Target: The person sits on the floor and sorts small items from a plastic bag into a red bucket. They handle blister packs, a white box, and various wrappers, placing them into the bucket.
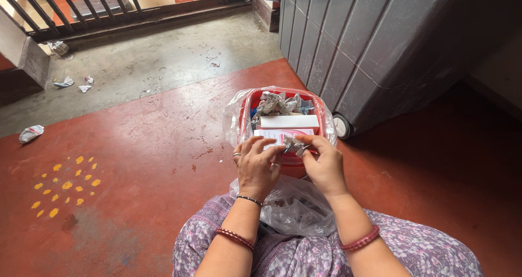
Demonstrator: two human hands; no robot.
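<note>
pinching a small crumpled foil piece [294,144] between both hands, my left hand [256,165] and right hand [325,165] fingers closed on it, just above the red basket [326,125]; i think it may tear or drop beside the basket.

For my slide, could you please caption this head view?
Both hands, left hand and right hand, hold a crumpled wrapper over a red tub on the floor.
</note>
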